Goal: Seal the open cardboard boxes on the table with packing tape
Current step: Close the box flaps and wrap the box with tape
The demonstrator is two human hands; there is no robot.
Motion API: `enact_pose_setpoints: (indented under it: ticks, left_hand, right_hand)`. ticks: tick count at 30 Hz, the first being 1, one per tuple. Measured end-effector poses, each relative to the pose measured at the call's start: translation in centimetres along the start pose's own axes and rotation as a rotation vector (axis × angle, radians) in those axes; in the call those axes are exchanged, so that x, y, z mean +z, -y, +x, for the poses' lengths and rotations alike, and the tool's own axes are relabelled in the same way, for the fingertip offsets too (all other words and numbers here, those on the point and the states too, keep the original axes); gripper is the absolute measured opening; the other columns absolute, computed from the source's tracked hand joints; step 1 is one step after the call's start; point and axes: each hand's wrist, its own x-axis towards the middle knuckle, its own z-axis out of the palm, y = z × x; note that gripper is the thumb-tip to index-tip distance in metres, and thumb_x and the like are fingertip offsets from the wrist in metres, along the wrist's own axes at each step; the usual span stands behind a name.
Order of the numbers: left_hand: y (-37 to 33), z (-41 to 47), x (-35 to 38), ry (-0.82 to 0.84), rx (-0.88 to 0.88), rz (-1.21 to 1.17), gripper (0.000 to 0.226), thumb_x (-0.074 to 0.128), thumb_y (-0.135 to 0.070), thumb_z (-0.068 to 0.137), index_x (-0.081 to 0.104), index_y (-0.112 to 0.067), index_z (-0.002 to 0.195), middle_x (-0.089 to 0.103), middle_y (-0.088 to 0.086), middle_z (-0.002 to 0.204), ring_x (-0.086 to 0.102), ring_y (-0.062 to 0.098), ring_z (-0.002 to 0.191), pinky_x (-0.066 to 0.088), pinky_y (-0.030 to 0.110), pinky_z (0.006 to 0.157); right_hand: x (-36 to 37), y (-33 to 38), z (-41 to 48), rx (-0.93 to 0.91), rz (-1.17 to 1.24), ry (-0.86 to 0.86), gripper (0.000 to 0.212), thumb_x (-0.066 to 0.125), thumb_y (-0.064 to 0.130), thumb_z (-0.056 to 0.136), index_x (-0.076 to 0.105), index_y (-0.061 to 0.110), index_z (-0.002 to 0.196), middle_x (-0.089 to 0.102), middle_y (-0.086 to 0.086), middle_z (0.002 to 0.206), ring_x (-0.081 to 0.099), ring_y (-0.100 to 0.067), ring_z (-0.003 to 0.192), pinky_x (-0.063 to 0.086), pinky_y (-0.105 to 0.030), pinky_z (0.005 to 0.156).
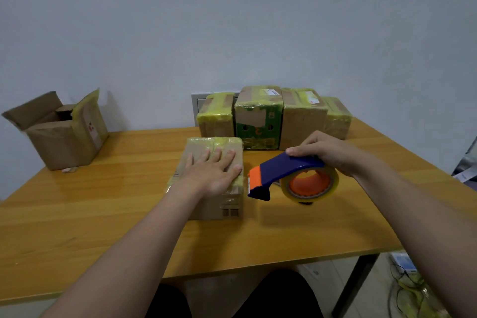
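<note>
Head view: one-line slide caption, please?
Left hand flat on a taped box, right hand gripping the tape dispenser; one open box waits.

Boxes and tape dispenser on the table, one box still open.

Closed box (pixel 215 178) sits mid-table, yellowish tape across its top; blue-and-orange tape dispenser (pixel 289 178) hangs just off its right side, roll of clear tape (pixel 309 184) loaded. Four taped boxes (pixel 273 117) line the far edge. At the far-left corner, the open box (pixel 60 131) stands tilted, flaps up.
</note>
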Motion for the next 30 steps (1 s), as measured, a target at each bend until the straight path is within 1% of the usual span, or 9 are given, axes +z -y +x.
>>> enact_pose_setpoints:
  ticks: [5,11,14,17,19,21,23,25,30]
  left_hand:
    - [0.0,0.1,0.2,0.001,-0.01,-0.003,0.069,0.01,-0.073,0.101,-0.007,-0.045,0.162,-0.009,-0.003,0.173,-0.008,0.027,0.16,-0.007,0.061,0.125]
    - [-0.2,0.0,-0.2,0.028,-0.01,0.005,0.068,0.012,-0.068,0.104,-0.008,-0.042,0.163,-0.01,-0.001,0.173,-0.01,0.029,0.16,-0.007,0.062,0.125]
    - [-0.3,-0.1,-0.3,0.04,-0.011,0.007,0.068,0.013,-0.068,0.104,-0.009,-0.042,0.163,-0.011,0.0,0.173,-0.01,0.029,0.159,-0.007,0.061,0.125]
    - [-0.2,0.0,-0.3,0.042,-0.009,0.004,0.069,0.014,-0.068,0.104,-0.01,-0.041,0.163,-0.012,0.0,0.173,-0.01,0.029,0.159,-0.007,0.062,0.125]
    - [-0.3,-0.1,-0.3,0.042,0.0,0.006,0.07,0.015,-0.068,0.104,-0.01,-0.04,0.163,-0.012,0.001,0.173,-0.01,0.03,0.159,-0.006,0.062,0.125]
    - [-0.2,-0.1,-0.3,0.045,0.007,0.003,0.07,0.015,-0.068,0.104,-0.01,-0.04,0.163,-0.012,0.001,0.173,-0.01,0.03,0.159,-0.006,0.063,0.125]
    - [0.0,0.0,-0.3,0.049,0.009,-0.006,0.069,0.013,-0.068,0.104,-0.01,-0.04,0.163,-0.012,0.001,0.173,-0.01,0.03,0.159,-0.006,0.063,0.125]
    - [0.1,-0.1,-0.3,0.049,0.011,-0.023,0.069,0.012,-0.068,0.104,-0.009,-0.04,0.163,-0.012,0.0,0.173,-0.01,0.029,0.16,-0.006,0.063,0.125]
    - [0.0,-0.2,-0.3,0.023,0.014,-0.027,0.072,0.01,-0.072,0.101,-0.008,-0.041,0.164,-0.01,0.0,0.174,-0.008,0.029,0.16,-0.005,0.061,0.126]
  right_hand:
    - [0.5,2.2,1.0,-0.005,-0.141,-0.004,0.05,0.068,0.049,0.092,0.076,0.002,0.078,0.066,-0.002,0.061,0.057,-0.011,0.055,0.046,-0.034,0.069]
    - [1.0,5.5,1.5,0.014,-0.282,-0.021,0.056,0.071,0.05,0.089,0.074,-0.005,0.082,0.058,-0.009,0.063,0.049,-0.021,0.06,0.041,-0.036,0.067]
    - [1.3,6.4,1.5,0.019,-0.342,-0.024,0.054,0.072,0.05,0.087,0.073,-0.003,0.075,0.057,-0.007,0.059,0.048,-0.019,0.058,0.039,-0.034,0.063]
    - [1.7,7.0,1.5,0.043,-0.366,-0.038,0.047,0.074,0.048,0.085,0.064,0.009,0.059,0.049,-0.002,0.051,0.042,-0.015,0.049,0.036,-0.033,0.06]
    - [1.6,7.7,1.5,0.057,-0.383,-0.038,0.045,0.075,0.047,0.084,0.062,0.012,0.058,0.047,-0.002,0.051,0.039,-0.016,0.048,0.036,-0.035,0.06]
    - [1.6,8.4,1.4,0.056,-0.412,-0.026,0.046,0.075,0.048,0.083,0.065,0.009,0.061,0.052,-0.003,0.053,0.044,-0.017,0.05,0.039,-0.035,0.06]
    - [2.0,8.3,1.5,0.057,-0.54,-0.017,0.049,0.076,0.053,0.079,0.069,0.004,0.071,0.062,-0.002,0.061,0.056,-0.018,0.057,0.049,-0.036,0.061]
    - [3.1,7.2,1.4,0.082,-0.712,-0.021,0.045,0.075,0.058,0.075,0.071,0.013,0.078,0.069,-0.001,0.07,0.065,-0.019,0.067,0.057,-0.037,0.066]
    - [4.7,4.8,2.0,0.091,-0.629,-0.081,0.05,0.071,0.065,0.075,0.071,0.015,0.071,0.064,0.002,0.059,0.059,-0.016,0.056,0.048,-0.031,0.055]
